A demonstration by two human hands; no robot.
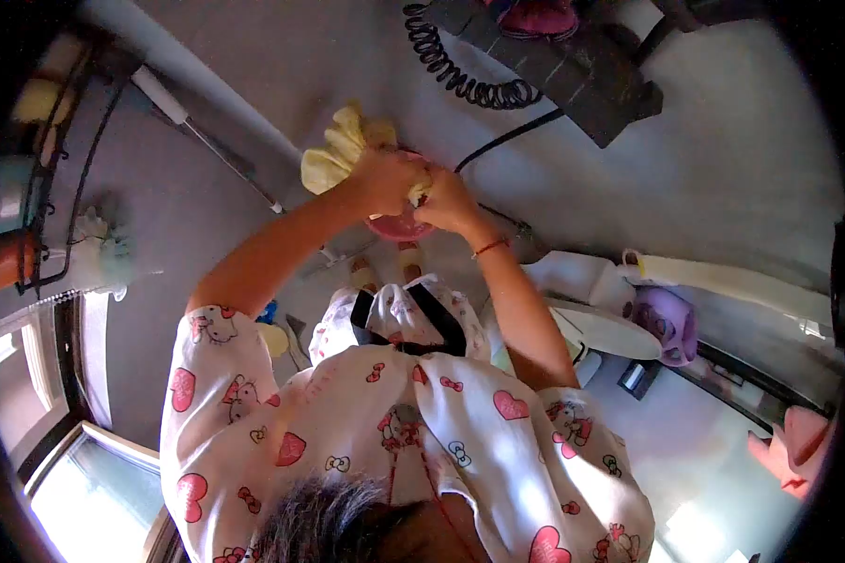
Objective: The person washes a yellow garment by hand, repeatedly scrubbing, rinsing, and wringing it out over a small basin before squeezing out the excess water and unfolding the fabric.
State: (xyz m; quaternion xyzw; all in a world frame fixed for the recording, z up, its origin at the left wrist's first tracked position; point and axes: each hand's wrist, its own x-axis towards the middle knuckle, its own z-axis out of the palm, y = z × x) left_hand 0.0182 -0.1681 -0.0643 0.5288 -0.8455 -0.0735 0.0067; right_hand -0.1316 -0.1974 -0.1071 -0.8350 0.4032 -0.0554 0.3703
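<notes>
A yellow cloth (333, 161) is bunched up in front of me, its loose folds fanning out beyond my left hand. My left hand (390, 183) is closed around it. Close beside it, my right hand (448, 199) has its fingers curled on a small twisted part of the same cloth that shows between the two hands. Below both hands is a pink basin (402, 227), partly hidden by them. What lies inside the basin cannot be made out.
A white toilet (601, 328) stands to the right, with a purple basket-like item (667, 324) beside it. A dark shelf (554, 70) with a coiled black cord (441, 70) is on the wall ahead. A long-handled pole (225, 155) leans at left. A window (94, 497) is lower left.
</notes>
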